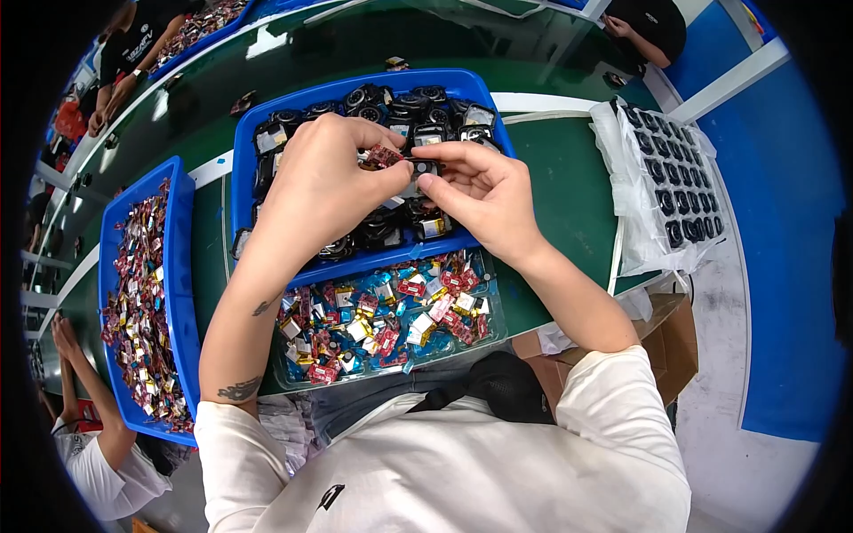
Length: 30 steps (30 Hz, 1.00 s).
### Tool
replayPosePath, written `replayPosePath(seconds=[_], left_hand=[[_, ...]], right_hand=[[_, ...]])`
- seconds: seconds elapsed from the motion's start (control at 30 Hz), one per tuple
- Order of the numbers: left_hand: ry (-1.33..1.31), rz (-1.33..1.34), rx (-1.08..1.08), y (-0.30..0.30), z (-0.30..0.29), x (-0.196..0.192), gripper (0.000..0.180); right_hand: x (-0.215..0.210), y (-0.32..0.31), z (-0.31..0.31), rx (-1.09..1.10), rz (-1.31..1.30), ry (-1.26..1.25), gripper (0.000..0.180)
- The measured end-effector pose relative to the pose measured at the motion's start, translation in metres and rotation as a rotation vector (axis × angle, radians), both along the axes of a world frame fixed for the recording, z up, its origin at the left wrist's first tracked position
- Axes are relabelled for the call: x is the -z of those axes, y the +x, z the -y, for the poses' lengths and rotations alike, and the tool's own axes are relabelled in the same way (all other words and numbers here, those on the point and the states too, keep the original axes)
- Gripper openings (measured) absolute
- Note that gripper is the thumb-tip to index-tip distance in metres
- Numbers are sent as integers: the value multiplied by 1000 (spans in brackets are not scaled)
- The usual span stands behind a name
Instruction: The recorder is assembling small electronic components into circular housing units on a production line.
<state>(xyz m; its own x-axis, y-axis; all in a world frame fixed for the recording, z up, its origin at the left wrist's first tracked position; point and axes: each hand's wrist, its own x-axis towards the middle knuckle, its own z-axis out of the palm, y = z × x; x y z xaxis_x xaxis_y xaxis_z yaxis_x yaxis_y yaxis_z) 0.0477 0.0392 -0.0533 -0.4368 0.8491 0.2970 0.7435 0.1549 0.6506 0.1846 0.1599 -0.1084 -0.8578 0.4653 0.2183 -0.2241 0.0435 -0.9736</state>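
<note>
Both hands meet over the middle blue tray [244, 191] of black round parts. Left hand [324, 182] has fingers pinched shut on a small red circuit piece [384, 156]; right hand [484, 191] is curled, thumb and forefinger nipping a small black-and-silver part [421, 169] just beside it, the two pieces touching or nearly so. Far left, another blue tray [182, 293] holds red and gold bits. Below the hands, a clear tray [495, 306] of mixed coloured pieces. Right, on the green surface [569, 178], a white sheet [635, 222] carries rows of black parts.
</note>
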Motion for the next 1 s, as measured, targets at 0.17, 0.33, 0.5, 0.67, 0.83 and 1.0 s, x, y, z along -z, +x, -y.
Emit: replayPosePath(seconds=[0.17, 0.33, 0.5, 0.67, 0.83, 1.0], left_hand=[[-9, 4, -22, 4, -1, -1, 19], [-11, -28, -30, 4, -2, 0, 18], [20, -56, -28, 6, -3, 2, 18], [27, -65, -49, 9, -3, 3, 19], [25, -45, -26, 9, -4, 4, 18], [50, -75, -4, 9, -4, 9, 17]], right_hand=[[3, -1, 2, 50, -58, 42, 26], [6, -1, 1, 50, -71, 33, 26], [5, -1, 1, 65, -58, 53, 26], [6, -1, 3, 97, -78, 80, 24], [4, 0, 1, 121, -91, 52, 20], [5, 1, -2, 155, -95, 47, 18]])
